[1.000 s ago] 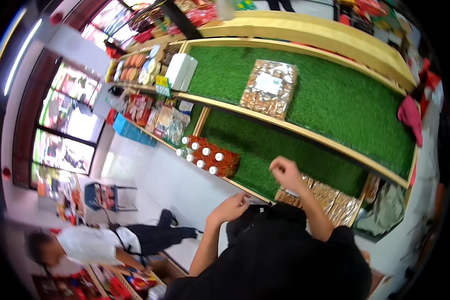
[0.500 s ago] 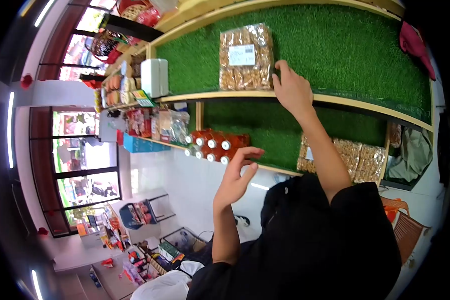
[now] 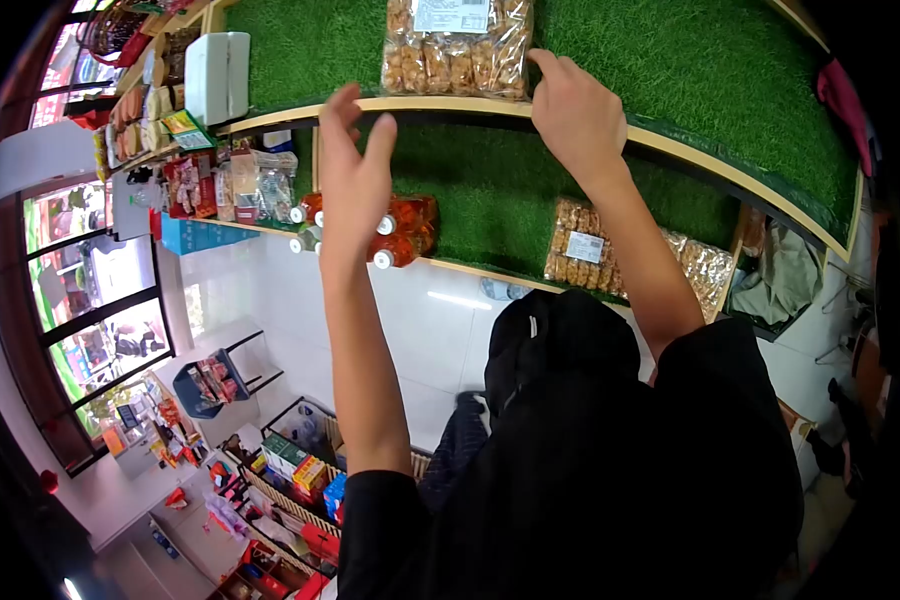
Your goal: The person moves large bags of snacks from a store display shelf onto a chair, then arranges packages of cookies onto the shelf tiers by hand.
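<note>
A clear pack of golden-brown snack pieces with a white label lies on the upper green turf shelf, cut off by the top edge of the view. At its right edge is my right hand, fingers loosely bent and apart from the thumb; whether the fingertips touch the wrapper I cannot tell. My left hand is raised near the shelf's wooden front edge, left of the pack, open and holding nothing. Behind it, partly hidden, stand several orange-red bottles with white caps on the lower shelf.
More snack packs lie on the lower shelf, partly behind my right forearm. A white box stands at the upper shelf's left end. Bagged goods sit below it. A basket of boxed goods is at lower left. Green cloth lies right.
My left hand has moved up and left to the upper shelf's edge. My right hand stays beside the pack. The view has shifted, so the pack appears higher and larger.
</note>
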Tool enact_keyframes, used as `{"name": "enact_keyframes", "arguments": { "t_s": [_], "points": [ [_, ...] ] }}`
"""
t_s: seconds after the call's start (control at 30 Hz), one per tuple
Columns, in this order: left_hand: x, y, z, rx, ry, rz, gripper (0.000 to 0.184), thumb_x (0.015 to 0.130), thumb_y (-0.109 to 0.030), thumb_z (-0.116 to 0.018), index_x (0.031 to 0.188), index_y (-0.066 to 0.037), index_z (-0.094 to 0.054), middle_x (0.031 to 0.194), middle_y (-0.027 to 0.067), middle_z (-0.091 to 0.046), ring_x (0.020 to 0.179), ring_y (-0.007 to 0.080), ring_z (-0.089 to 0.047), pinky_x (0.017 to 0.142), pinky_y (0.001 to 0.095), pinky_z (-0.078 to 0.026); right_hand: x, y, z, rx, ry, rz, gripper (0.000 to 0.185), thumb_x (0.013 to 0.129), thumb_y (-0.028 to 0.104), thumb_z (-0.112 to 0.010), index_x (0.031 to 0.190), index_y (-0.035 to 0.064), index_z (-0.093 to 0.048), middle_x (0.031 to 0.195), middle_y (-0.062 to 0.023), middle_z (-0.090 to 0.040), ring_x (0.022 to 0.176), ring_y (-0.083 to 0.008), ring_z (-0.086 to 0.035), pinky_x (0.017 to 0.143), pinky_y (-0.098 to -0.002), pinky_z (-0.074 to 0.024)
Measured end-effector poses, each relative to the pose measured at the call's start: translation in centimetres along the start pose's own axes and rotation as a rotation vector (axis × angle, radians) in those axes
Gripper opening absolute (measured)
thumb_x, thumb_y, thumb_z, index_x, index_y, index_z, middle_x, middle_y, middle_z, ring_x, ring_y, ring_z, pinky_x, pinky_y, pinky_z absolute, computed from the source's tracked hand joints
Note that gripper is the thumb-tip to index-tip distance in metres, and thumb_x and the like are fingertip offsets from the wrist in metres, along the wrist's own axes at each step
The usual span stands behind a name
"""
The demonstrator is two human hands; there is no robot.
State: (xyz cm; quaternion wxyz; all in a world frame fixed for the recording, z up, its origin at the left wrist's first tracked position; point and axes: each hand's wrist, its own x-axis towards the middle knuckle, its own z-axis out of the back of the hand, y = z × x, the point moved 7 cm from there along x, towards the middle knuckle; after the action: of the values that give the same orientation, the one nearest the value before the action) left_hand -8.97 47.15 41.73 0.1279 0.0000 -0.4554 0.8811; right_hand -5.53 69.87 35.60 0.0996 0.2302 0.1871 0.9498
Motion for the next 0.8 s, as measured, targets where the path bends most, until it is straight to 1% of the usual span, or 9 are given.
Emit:
{"name": "enact_keyframes", "arguments": {
  "t_s": [0.3,0.37,0.43,0.53,0.6,0.63,0.7,0.73,0.8],
  "points": [
    [3.9,3.2,-5.8,0.08,-0.034,0.008,0.063,0.086,-0.03,-0.056,0.135,0.003,-0.032,0.133,0.0223,-0.042,0.124,0.032,-0.04,0.103,0.0397,-0.029,-0.2,-0.1,0.0,-0.001,-0.155,0.09,0.022,0.082,0.013,-0.052,0.1,0.0161,-0.065,0.078,-0.0023,-0.062,0.065,-0.0229,-0.062,0.053,-0.0344,-0.0511],
    [4.1,2.7,-5.7,0.343,-0.094,-0.032,0.069,0.083,-0.037,-0.058,0.137,-0.002,-0.032,0.128,0.0227,-0.048,0.117,0.0313,-0.049,0.1,0.0368,-0.034,-0.3,0.0,0.2,-0.002,-0.195,0.109,0.022,0.083,0.013,-0.051,0.1,0.0169,-0.065,0.077,-0.002,-0.062,0.065,-0.0223,-0.062,0.053,-0.0336,-0.0511],
    [4.3,2.8,-5.2,0.28,-0.097,-0.006,0.072,0.081,-0.038,-0.06,0.137,-0.003,-0.032,0.124,0.0218,-0.052,0.113,0.0308,-0.052,0.098,0.0361,-0.036,-0.1,0.7,1.2,-0.001,-0.194,0.093,0.022,0.083,0.014,-0.052,0.099,0.0169,-0.066,0.077,-0.0018,-0.062,0.065,-0.0223,-0.062,0.053,-0.0334,-0.0511],
    [3.6,2.0,-5.3,0.095,-0.044,0.037,0.064,0.083,-0.028,-0.059,0.133,0.002,-0.033,0.125,0.0205,-0.048,0.113,0.031,-0.049,0.103,0.0432,-0.024,-0.1,0.7,1.5,0.018,-0.194,0.062,0.02,0.083,0.015,-0.052,0.096,0.0167,-0.067,0.078,-0.0014,-0.062,0.065,-0.0226,-0.061,0.053,-0.0334,-0.0512],
    [2.6,0.4,-4.7,-0.077,-0.131,-0.018,0.063,0.079,-0.032,-0.063,0.131,-0.004,-0.042,0.117,0.0204,-0.056,0.11,0.0289,-0.053,0.094,0.0378,-0.039,-0.2,0.4,1.4,0.044,-0.192,0.045,0.019,0.083,0.016,-0.053,0.095,0.0165,-0.067,0.078,-0.0011,-0.062,0.065,-0.0228,-0.061,0.054,-0.0337,-0.0512],
    [2.2,-0.3,-4.5,-0.073,-0.139,-0.015,0.063,0.079,-0.032,-0.063,0.131,-0.004,-0.042,0.117,0.0204,-0.056,0.11,0.0289,-0.053,0.094,0.0378,-0.039,-0.3,0.2,1.4,0.055,-0.208,0.047,0.018,0.082,0.016,-0.053,0.095,0.0159,-0.067,0.078,-0.001,-0.062,0.065,-0.0231,-0.061,0.054,-0.034,-0.051],
    [1.1,-3.4,-3.3,0.078,-0.249,-0.144,0.048,0.077,-0.015,-0.062,0.122,-0.006,-0.051,0.12,0.0198,-0.049,0.113,0.0282,-0.048,0.087,0.0359,-0.044,-0.4,0.1,1.3,0.077,-0.216,0.062,0.018,0.082,0.016,-0.054,0.094,0.0153,-0.067,0.078,-0.0009,-0.062,0.065,-0.0233,-0.061,0.054,-0.0343,-0.0509],
    [0.6,-6.4,-2.5,0.084,-0.327,-0.136,0.039,0.079,-0.01,-0.062,0.116,0.0,-0.054,0.112,0.0151,-0.056,0.104,0.0249,-0.052,0.086,0.0321,-0.042,-0.3,0.0,1.1,0.054,-0.211,0.059,0.018,0.082,0.017,-0.054,0.094,0.0149,-0.067,0.079,-0.0011,-0.062,0.066,-0.0238,-0.062,0.055,-0.0346,-0.0508],
    [-1.1,-8.4,-1.6,0.159,-0.347,-0.172,0.038,0.077,-0.008,-0.06,0.113,0.0,-0.054,0.109,0.0162,-0.055,0.105,0.0282,-0.051,0.09,0.0346,-0.039,-0.4,0.2,1.3,0.005,-0.142,0.029,0.019,0.083,0.017,-0.054,0.096,0.0143,-0.068,0.084,-0.0015,-0.064,0.07,-0.0251,-0.062,0.06,-0.0347,-0.0512]
  ]
}}
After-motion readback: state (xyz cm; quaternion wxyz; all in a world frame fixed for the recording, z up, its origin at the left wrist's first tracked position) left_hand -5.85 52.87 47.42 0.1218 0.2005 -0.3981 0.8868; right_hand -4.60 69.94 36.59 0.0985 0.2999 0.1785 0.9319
